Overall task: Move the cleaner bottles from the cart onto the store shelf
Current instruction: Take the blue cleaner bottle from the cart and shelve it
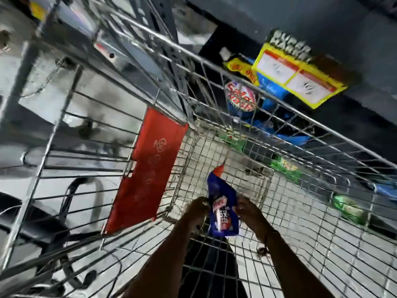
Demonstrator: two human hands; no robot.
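A blue cleaner bottle (222, 203) with a red angled cap and a red-and-white label hangs inside the wire shopping cart (300, 222), cap pointing away from me. My left hand (196, 208) grips its left side and my right hand (247, 208) grips its right side, both low in the basket. No other bottle shows on the cart's floor. The dark store shelf (322, 22) runs along the upper right, beyond the cart's far rim.
A red flap (148, 171) hangs on the cart's child seat at the left. Behind the cart's right wall stand blue and green packs (277, 97) on low shelves. A yellow price sign (296, 72) hangs from the shelf edge. Tiled floor shows beneath.
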